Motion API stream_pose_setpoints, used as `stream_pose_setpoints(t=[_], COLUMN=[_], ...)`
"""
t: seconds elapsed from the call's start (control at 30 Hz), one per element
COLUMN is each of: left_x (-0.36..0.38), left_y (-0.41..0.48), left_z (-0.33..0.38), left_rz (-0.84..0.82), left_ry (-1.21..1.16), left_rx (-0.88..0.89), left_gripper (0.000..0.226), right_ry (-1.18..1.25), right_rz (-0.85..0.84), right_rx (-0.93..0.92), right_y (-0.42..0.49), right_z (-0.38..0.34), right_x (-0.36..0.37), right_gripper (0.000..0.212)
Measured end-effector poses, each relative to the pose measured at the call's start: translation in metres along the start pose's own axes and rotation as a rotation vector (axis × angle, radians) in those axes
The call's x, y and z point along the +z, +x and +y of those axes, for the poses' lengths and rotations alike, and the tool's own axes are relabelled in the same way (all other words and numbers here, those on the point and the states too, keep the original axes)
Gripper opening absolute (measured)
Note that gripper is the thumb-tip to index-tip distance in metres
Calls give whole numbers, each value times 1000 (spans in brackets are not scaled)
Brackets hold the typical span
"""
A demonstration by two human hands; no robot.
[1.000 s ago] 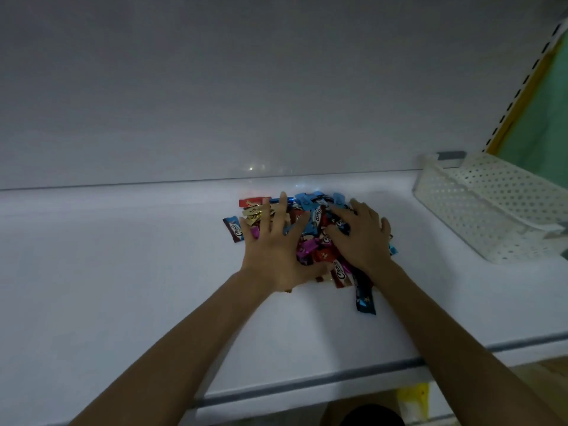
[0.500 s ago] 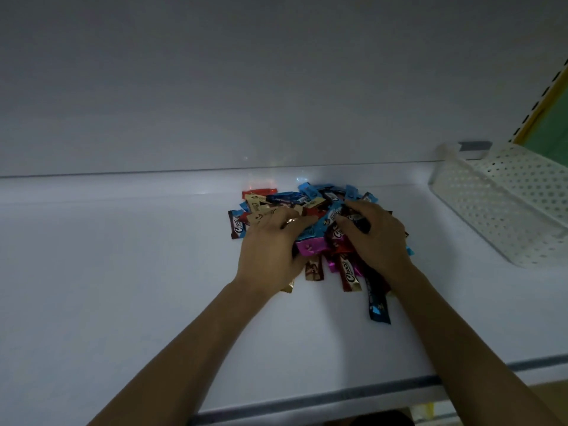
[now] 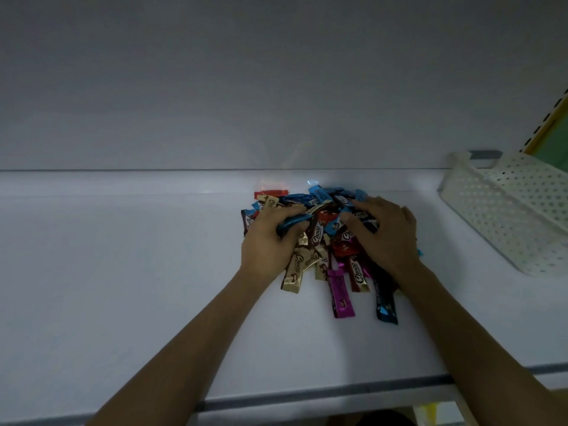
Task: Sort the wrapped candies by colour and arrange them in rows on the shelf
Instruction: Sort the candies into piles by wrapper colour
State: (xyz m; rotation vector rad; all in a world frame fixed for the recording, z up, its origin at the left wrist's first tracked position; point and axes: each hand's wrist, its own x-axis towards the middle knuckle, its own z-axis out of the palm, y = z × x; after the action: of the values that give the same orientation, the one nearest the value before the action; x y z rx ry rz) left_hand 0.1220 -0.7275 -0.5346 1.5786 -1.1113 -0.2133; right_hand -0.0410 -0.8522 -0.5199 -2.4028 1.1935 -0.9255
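Left hand (image 3: 266, 241) has its fingers curled round a blue candy (image 3: 289, 224). That stick lies crosswise, long axis running left to right, right end tipped slightly away. Right hand (image 3: 385, 235) is curled down into the pile (image 3: 322, 232); whether it pinches a stick, can't tell. The pile sits between and under both hands, on the shelf (image 3: 123, 272), toward the back wall. On the near side, sticks fan out lengthwise toward the front edge: gold candy (image 3: 293, 272) by the left wrist, purple candy (image 3: 339, 295) in the middle, dark blue candy (image 3: 385, 301) by the right wrist. A perforated basket (image 3: 507, 210) stands well apart, far right.
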Motion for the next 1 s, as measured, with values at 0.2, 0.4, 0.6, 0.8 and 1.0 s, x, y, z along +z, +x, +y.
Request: stream_pose_setpoints(t=[0.2,0.4,0.6,0.8,1.0], left_x=[-1,-11,-24,-24,-11], left_y=[0,4,6,6,-3], left_z=[1,1,-3,1,-5], left_rz=[101,150,266,260,173], left_ry=[-197,-389,-690,-661,-208], left_rx=[-60,-119,-278,-286,17], left_gripper=[28,27,26,27,38], right_ry=[-164,-247,65,127,356], right_rz=[-119,-122,-247,-109,-127], right_rx=[-142,-324,-351,-323,-133], right_y=[0,-19,-28,-30,-27], right_z=[-25,-68,-95,-98,-78], right_x=[-3,18,46,53,39], right_gripper=[77,69,60,43,34])
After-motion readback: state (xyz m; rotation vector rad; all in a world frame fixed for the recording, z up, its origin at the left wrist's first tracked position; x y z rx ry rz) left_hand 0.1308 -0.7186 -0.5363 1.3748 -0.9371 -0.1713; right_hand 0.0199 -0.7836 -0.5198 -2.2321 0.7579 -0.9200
